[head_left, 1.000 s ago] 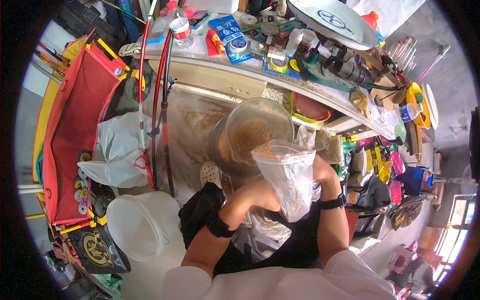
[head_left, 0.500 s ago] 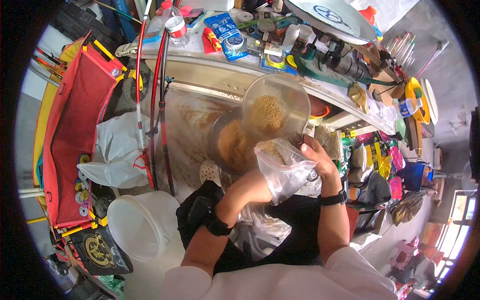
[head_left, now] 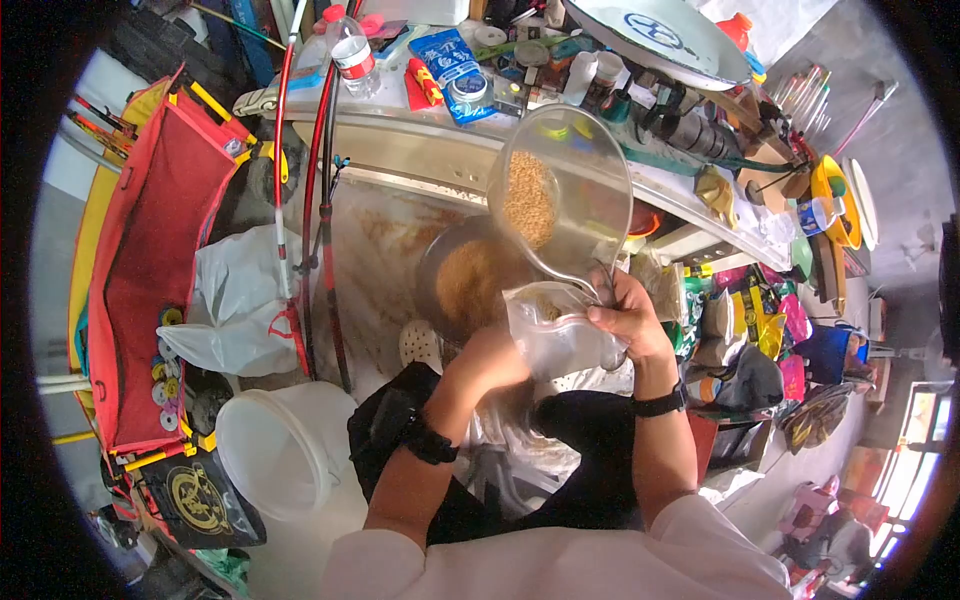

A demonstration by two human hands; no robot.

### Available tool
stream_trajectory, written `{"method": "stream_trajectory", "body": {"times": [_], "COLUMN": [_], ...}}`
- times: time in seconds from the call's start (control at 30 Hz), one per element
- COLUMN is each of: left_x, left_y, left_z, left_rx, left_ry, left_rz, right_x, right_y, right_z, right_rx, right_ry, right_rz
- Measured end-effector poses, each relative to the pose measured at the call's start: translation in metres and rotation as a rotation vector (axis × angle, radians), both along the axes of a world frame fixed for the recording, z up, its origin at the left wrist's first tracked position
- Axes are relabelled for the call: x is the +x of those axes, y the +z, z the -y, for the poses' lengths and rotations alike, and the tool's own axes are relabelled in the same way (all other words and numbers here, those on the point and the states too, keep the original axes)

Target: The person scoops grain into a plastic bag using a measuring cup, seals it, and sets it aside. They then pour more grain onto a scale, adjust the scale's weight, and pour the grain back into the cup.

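My right hand [head_left: 632, 318] is closed around the handle of a clear plastic jug [head_left: 590, 190], its thumb at the edge of a clear zip-lock bag [head_left: 565, 345]. Tan pellets [head_left: 530, 200] lie against the jug's left wall, and the jug is tilted. Just below the jug, the bag stands with its mouth up and some pellets near the top. My left hand [head_left: 490, 362] grips the bag's left side, its fingertips hidden behind the plastic. Beyond the left hand, a dark bowl [head_left: 428, 285] on the floor holds brown, crumbly feed [head_left: 468, 275].
A cluttered bench [head_left: 400, 130] runs across the back, carrying a bottle [head_left: 352, 58] and a large enamel basin [head_left: 680, 45]. At left are a white bucket [head_left: 265, 455], a white plastic bag [head_left: 235, 300], upright rods [head_left: 325, 200] and a red fabric carrier [head_left: 150, 260]. Packets crowd the right.
The jug has tilted further and shifted slightly up and right, its pellets sliding into a narrow heap along the left wall. The bag and my left hand have moved slightly left.
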State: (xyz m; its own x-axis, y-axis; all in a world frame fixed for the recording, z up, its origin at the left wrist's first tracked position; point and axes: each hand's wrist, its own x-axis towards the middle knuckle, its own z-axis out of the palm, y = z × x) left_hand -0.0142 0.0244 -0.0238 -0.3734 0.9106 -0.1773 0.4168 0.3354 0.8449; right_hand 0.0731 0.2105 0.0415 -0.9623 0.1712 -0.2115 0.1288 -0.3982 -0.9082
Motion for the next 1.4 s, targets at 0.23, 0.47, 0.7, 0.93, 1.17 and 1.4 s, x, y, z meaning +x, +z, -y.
{"method": "stream_trajectory", "body": {"times": [0.23, 0.47, 0.7, 0.93, 1.17, 1.4], "left_x": [-0.021, -0.027, -0.031, -0.030, -0.022, -0.014], "left_y": [0.047, 0.056, 0.039, 0.051, 0.046, 0.040], "left_z": [0.006, 0.007, 0.013, 0.020, 0.017, 0.013], "left_rx": [0.291, 0.267, 0.325, 0.106, 0.086, -0.018], "left_ry": [0.209, 0.196, 0.339, 0.355, 0.358, 0.279], "left_rz": [0.157, 0.469, 0.297, 0.100, -0.092, -0.185], "right_x": [-0.006, -0.004, -0.008, -0.010, -0.002, 0.003], "right_y": [0.005, -0.004, -0.007, -0.026, -0.020, -0.049], "right_z": [0.013, -0.002, 0.002, 0.002, -0.013, -0.001], "right_rx": [0.011, 0.120, 0.237, 0.348, 0.605, 0.806], "right_ry": [-0.057, 0.023, 0.090, 0.125, 0.257, 0.125], "right_rz": [0.011, 0.005, 0.007, -0.041, 0.085, 0.026]}}
